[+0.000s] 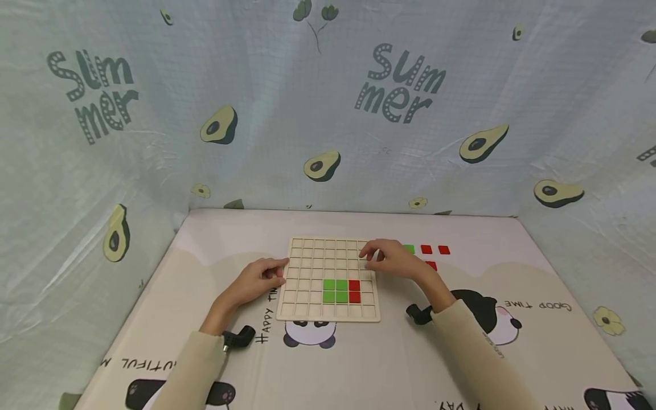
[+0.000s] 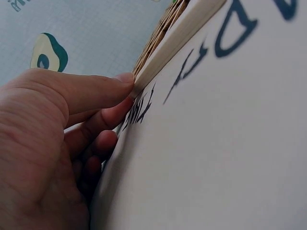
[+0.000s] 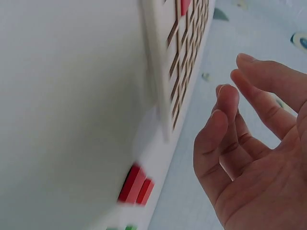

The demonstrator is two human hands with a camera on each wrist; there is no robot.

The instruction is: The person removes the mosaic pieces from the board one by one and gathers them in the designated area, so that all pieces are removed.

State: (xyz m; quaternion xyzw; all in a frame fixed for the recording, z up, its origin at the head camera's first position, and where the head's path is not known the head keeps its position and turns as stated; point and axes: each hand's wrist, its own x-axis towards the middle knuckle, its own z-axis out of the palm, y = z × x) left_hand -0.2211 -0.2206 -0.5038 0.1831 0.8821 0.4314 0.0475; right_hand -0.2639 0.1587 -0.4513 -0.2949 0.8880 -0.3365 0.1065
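A pale wooden grid board (image 1: 302, 310) lies flat on the table in the head view. Several green tiles (image 1: 335, 291) form a square block in its lower cells, with two red tiles (image 1: 354, 291) along the block's right side. Thumb and index finger of my left hand (image 1: 254, 279) touch the board's left edge, a little apart; the other fingers bend beneath the palm. Over the board's right side hovers my right hand (image 1: 392, 259), its fingers loosely bent. In the right wrist view a gap shows between thumb and fingertips, with nothing held.
Right of the board, three loose red tiles (image 1: 444, 250) and a green tile (image 1: 409, 249) lie by the right hand, which partly covers some. The table cover (image 1: 359, 364) has printed pandas and lettering. A patterned curtain (image 1: 266, 91) stands behind and at both sides.
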